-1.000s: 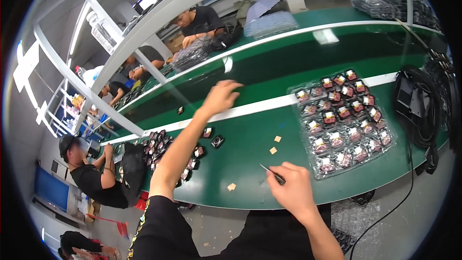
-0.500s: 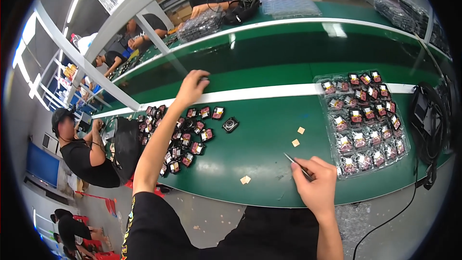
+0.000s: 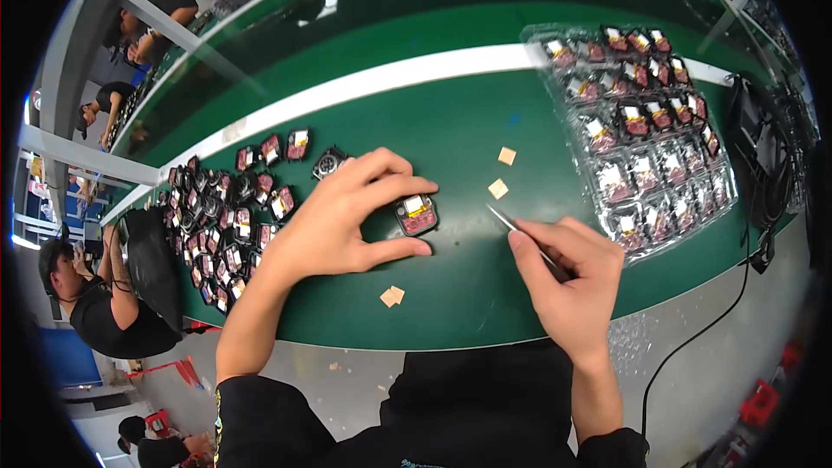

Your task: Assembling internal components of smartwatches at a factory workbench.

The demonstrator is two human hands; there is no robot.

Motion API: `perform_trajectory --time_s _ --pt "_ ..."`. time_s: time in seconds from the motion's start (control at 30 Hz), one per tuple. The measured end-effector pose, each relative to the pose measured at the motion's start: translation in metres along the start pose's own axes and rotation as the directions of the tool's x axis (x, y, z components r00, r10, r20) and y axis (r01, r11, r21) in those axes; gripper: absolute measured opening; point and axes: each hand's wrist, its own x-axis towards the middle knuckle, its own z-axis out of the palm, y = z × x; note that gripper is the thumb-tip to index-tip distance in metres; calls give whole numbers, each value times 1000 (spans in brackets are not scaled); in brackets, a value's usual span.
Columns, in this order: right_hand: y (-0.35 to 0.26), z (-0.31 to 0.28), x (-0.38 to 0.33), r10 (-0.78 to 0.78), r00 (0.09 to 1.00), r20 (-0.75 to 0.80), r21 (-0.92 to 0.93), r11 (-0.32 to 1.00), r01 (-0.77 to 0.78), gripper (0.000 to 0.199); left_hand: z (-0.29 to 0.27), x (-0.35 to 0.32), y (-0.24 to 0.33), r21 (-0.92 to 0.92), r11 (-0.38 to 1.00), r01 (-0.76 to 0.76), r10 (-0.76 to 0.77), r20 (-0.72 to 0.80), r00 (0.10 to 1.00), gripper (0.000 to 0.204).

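A small black square electronic module [image 3: 417, 215], with a white and yellow label and a reddish board, lies on the green table in front of me. My left hand [image 3: 351, 217] is spread around it, thumb and forefinger apart on either side and seemingly not gripping it. In my right hand [image 3: 572, 273] is a pair of metal tweezers [image 3: 504, 218], pinched between thumb and fingers, its tip pointing away to the left. Just beyond the tip lie two small tan square pads [image 3: 497, 189], spaced apart. Two more overlapping pads [image 3: 393, 296] rest near the table's front edge.
Many similar modules [image 3: 234, 224] are heaped at the left. One module [image 3: 328, 162] lies face up beyond my left hand. A clear plastic tray [image 3: 582, 169] of modules stands at the right, beside black cables [image 3: 763, 156]. A white rail [image 3: 347, 104] crosses behind. Other people sit at the left.
My left hand has come back from the white rail to the middle of the table, where a module now lies between its fingers. The view has shifted; my right hand still holds the tweezers.
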Motion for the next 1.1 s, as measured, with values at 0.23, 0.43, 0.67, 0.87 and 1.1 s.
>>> perform_trajectory --time_s 0.23,0.43,0.67,0.87,1.1 --pt "2 2 -1 -1 999 44 -6 1000 1 15 5 -7 -12 -92 996 -13 12 -10 1000 57" --pt "5 -2 -2 0 995 103 72 997 -7 16 11 -6 7 -140 989 45 -39 49 998 58" --pt "8 -4 0 -84 975 208 68 995 71 16 22 -4 6 -110 993 -47 50 21 999 61" --pt "7 -2 2 -140 955 263 2 990 144 15 24 -5 5 -129 991 -38 41 23 999 62" --pt "12 3 3 -175 951 256 -36 981 190 19 25 -3 5 -142 989 -31 37 40 999 65"
